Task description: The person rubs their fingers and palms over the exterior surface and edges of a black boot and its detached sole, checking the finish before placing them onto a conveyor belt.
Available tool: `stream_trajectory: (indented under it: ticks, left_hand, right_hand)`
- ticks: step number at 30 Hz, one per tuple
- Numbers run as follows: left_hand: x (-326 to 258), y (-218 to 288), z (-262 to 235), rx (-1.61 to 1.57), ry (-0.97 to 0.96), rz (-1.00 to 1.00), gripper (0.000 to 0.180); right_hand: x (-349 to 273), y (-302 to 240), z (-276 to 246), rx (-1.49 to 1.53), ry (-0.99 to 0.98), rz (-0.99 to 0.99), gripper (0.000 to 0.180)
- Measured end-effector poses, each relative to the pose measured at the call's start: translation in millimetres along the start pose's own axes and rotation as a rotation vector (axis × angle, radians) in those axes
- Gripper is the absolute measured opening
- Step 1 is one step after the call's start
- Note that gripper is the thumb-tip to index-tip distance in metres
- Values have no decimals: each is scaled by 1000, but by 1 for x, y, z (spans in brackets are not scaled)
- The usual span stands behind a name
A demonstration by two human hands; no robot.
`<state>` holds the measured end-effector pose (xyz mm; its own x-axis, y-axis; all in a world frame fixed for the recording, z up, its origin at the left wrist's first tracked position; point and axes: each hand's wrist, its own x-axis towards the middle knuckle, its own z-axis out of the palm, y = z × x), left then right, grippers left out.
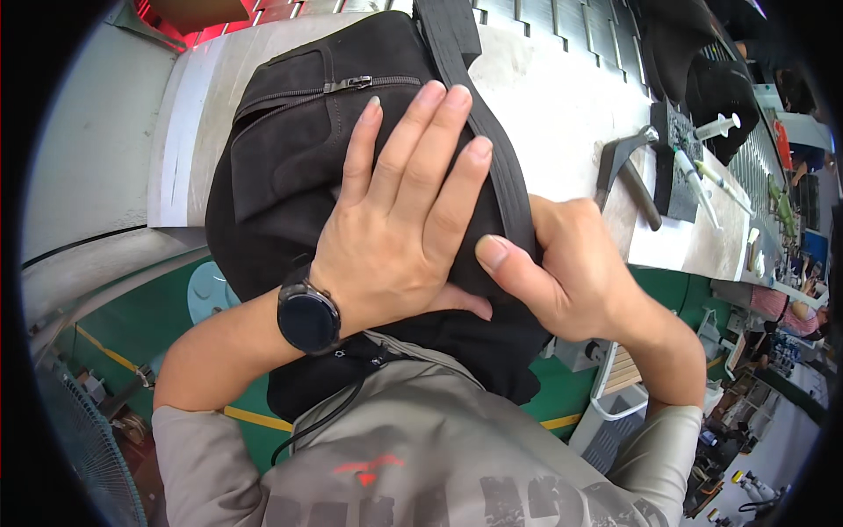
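Note:
A black fabric bag (290,184) lies at the near edge of the workbench, its lower part close against my body. Across its upper face runs a zipper (356,84), with a gap showing at its left end. My left hand (395,215) rests flat on the bag, fingers stretched out and pointing away from me. Along the bag's right side runs a wide black strap (502,154). There my right hand (571,268) grips the bag's edge beside the strap, thumb on top; its other fingertips are hidden.
On the bench (562,105) to the right lie a hammer (650,198), a black block (678,189) and several syringes (718,126). Metal slats (580,26) run along the far side. A fan (88,457) stands at lower left, a grey bin (610,422) below right.

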<state>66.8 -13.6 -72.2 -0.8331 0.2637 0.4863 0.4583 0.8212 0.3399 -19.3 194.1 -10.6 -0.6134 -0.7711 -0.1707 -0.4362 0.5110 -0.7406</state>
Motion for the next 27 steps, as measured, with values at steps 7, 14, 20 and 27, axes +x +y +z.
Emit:
stream_trajectory:
  ticks: [7, 14, 20, 27]
  left_hand:
    - [5, 6, 13, 51, 84, 1, 120]
    - [-1, -9, 22, 210, 152, 54, 85]
    - [3, -4, 20, 176, 145, 56, 75]
    - [4, -3, 19, 168, 168, 9, 54]
  right_hand:
    - [-5, 19, 14, 351, 49, -84, 35]
    - [6, 60, 52, 519, 324, -373, 59]
    - [63, 68, 55, 1263, 561, -724, 105]
    - [65, 24, 45, 1151, 554, -395, 119]
